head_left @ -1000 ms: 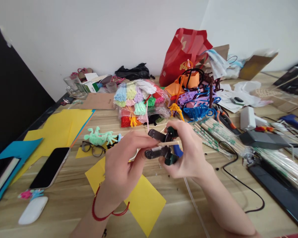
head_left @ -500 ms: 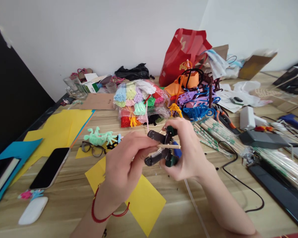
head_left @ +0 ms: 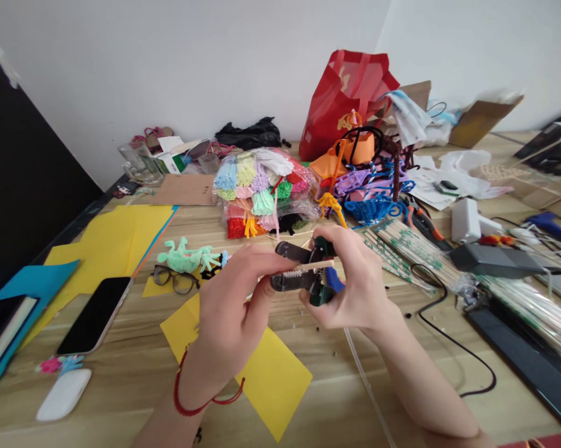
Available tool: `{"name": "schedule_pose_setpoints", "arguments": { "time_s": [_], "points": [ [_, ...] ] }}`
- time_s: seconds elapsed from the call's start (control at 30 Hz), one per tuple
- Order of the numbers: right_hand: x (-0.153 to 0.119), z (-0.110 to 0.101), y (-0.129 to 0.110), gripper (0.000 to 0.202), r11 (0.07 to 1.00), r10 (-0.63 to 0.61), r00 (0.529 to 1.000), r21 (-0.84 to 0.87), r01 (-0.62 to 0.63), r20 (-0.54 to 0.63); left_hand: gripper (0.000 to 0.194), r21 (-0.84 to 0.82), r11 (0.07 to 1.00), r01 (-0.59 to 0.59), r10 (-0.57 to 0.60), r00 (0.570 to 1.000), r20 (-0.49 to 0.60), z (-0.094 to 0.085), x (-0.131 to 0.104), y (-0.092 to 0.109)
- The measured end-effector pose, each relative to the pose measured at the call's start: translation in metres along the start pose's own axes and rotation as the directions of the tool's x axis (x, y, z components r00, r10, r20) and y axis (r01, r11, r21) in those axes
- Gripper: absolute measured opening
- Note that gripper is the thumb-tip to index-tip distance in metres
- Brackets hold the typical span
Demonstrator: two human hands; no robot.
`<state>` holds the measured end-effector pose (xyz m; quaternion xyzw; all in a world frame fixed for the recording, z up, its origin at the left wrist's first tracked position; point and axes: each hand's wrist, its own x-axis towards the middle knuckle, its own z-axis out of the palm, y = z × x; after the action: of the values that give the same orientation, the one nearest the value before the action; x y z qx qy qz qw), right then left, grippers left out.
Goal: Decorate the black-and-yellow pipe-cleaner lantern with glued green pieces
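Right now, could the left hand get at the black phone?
Probably yes: between the left hand and the phone lie only flat yellow paper and bare tabletop. It would likely have to release the thin stick first.

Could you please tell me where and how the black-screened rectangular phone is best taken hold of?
I would grip the black-screened rectangular phone across its middle by both long edges, coming from above: it lies flat, screen up, narrow between those edges, and pale wooden tabletop shows alongside.

The black pliers [head_left: 293, 281] with dark green grips are raised over the desk [head_left: 135, 398], jaws parted and pointing left; a thin pale wooden stick [head_left: 318, 266] lies nearly level between the jaws.
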<state>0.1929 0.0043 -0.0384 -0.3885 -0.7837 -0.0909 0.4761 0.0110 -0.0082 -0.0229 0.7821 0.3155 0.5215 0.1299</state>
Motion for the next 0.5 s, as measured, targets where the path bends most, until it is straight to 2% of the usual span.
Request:
{"name": "schedule_pose_setpoints", "arguments": {
  "time_s": [0.1,0.33,0.5],
  "points": [
    [0.0004,0.0017,0.0005,0.048,1.000,-0.013,1.000,-0.004,0.013,-0.020,0.032,0.020,1.000,-0.011,0.011,1.000,-0.005,0.0003,0.0012,0.0005],
    [0.0019,-0.0013,-0.0024,0.054,1.000,0.008,0.997,0.003,-0.008,0.083,0.027,0.095,0.992,-0.083,0.084,0.996,-0.006,-0.0009,0.0016,0.0012],
    [0.0017,-0.0028,-0.0053,0.055,0.999,0.016,0.996,0.026,-0.019,0.083,0.026,0.130,0.985,-0.116,0.117,0.993,0.000,-0.0030,0.0026,0.0030]
  ]
}}
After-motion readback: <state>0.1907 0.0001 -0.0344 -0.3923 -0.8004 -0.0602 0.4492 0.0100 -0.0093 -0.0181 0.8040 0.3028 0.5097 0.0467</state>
